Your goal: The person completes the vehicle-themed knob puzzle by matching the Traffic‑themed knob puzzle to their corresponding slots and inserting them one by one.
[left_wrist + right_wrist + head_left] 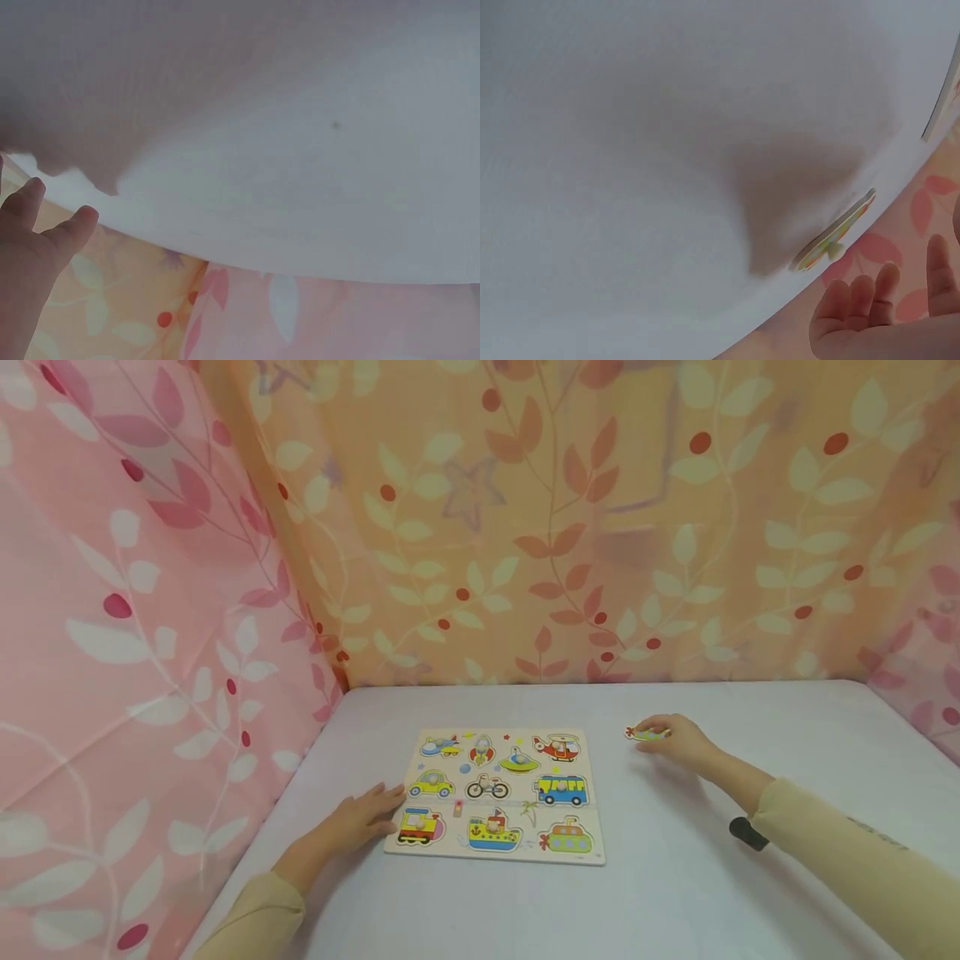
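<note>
A wooden knob puzzle board (450, 852) with vehicle pictures lies on the table. My left hand (360, 818) rests at its left edge, fingers spread; in the left wrist view only part of this hand (37, 255) shows. To the right of the board, my right hand (675, 739) is over a submarine puzzle piece (654, 735) with a red propeller. Seen from the right wrist, the piece (836, 232) lies with its knob up, and the fingers (885, 296) stand apart from it. A similar submarine picture (567, 837) shows at the board's lower right.
A small black object (747, 833) is beside the right forearm. White cloth covers the table (510, 910). Flowered curtains (555, 527) hang behind it and at the sides. The right wrist view catches the board's edge (939, 101) at its right.
</note>
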The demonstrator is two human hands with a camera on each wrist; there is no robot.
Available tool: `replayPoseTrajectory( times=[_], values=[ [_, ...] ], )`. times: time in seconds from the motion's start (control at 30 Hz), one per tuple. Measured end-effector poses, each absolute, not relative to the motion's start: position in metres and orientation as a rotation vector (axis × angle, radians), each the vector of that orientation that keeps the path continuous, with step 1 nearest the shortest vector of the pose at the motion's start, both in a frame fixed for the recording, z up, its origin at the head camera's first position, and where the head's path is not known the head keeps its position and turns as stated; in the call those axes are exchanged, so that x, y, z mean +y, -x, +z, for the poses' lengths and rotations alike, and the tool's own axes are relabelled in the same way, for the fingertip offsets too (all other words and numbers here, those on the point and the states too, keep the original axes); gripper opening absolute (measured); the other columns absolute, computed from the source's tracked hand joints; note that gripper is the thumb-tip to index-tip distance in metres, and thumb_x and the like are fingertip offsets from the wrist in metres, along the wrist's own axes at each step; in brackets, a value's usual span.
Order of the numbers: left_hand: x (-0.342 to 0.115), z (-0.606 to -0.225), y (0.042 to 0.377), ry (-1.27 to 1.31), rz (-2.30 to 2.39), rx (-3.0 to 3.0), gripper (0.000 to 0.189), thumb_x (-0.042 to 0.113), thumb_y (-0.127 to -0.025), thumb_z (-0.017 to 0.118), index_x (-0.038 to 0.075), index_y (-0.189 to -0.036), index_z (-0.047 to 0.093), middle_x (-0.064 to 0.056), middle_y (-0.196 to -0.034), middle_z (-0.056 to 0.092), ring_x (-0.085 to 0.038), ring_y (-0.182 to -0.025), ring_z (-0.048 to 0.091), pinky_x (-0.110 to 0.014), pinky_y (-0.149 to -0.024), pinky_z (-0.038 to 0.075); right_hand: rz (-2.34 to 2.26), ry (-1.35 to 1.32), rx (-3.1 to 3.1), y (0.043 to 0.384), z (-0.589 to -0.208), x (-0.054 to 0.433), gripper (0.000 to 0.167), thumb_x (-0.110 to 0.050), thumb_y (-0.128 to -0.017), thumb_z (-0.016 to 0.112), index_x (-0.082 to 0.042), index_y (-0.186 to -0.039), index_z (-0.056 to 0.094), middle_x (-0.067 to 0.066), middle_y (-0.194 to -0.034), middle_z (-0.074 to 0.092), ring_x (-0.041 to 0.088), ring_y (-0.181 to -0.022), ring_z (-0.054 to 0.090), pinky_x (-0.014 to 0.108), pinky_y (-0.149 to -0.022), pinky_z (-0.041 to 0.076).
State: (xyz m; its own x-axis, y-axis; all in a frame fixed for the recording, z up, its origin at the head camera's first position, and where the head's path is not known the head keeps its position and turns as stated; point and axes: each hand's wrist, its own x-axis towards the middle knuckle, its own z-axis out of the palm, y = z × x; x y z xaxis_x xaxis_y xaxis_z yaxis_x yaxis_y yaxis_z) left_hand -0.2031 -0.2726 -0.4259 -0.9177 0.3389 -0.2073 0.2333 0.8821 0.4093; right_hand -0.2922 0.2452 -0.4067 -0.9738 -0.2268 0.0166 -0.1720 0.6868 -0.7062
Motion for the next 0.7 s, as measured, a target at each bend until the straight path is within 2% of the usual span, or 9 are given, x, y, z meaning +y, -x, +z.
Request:
replayPoseTrajectory(
  times=[0.17,0.4,0.57,0.7],
  values=[
    [-0.272,-0.428,0.203,-0.408,0.553,2.774,0.058,0.029,-0.093,0.064,0.011,-0.145,0.046,-0.005,-0.153,0.038,-0.037,-0.145,0.017,-0.069,-0.109,0.007,-1.14,0.336,2.826,0.304,-0.41,0.259,0.039,-0.019,-0.086,0.073,0.003,-0.117,0.065,0.032,-0.12,0.057,0.05,-0.112,0.046,0.057,-0.085,0.041],
    [-0.272,-0.429,0.202,-0.409,0.594,2.798,0.056,0.025,-0.092,0.066,0.008,-0.143,0.049,-0.007,-0.152,0.04,-0.039,-0.144,0.019,-0.07,-0.108,0.008,-1.103,0.416,2.815,0.318,-0.414,0.275,0.043,-0.018,-0.087,0.072,0.004,-0.122,0.062,0.034,-0.128,0.053,0.054,-0.115,0.043,0.065,-0.089,0.036],
    [-0.272,-0.431,0.201,-0.403,0.591,2.808,0.056,0.026,-0.091,0.067,0.009,-0.142,0.05,-0.006,-0.152,0.04,-0.038,-0.145,0.018,-0.069,-0.109,0.007,-1.202,0.37,2.666,0.328,-0.418,0.285,0.048,-0.018,-0.089,0.07,0.008,-0.128,0.055,0.037,-0.137,0.042,0.055,-0.123,0.037,0.064,-0.098,0.033],
    [-0.271,-0.432,0.201,-0.395,0.592,2.82,0.056,0.024,-0.091,0.068,0.01,-0.142,0.05,-0.004,-0.152,0.04,-0.036,-0.146,0.015,-0.067,-0.11,0.005,-1.255,0.224,2.504,0.338,-0.421,0.294,0.058,-0.025,-0.091,0.068,0.006,-0.136,0.047,0.038,-0.143,0.031,0.053,-0.129,0.029,0.064,-0.102,0.027]
  ],
)
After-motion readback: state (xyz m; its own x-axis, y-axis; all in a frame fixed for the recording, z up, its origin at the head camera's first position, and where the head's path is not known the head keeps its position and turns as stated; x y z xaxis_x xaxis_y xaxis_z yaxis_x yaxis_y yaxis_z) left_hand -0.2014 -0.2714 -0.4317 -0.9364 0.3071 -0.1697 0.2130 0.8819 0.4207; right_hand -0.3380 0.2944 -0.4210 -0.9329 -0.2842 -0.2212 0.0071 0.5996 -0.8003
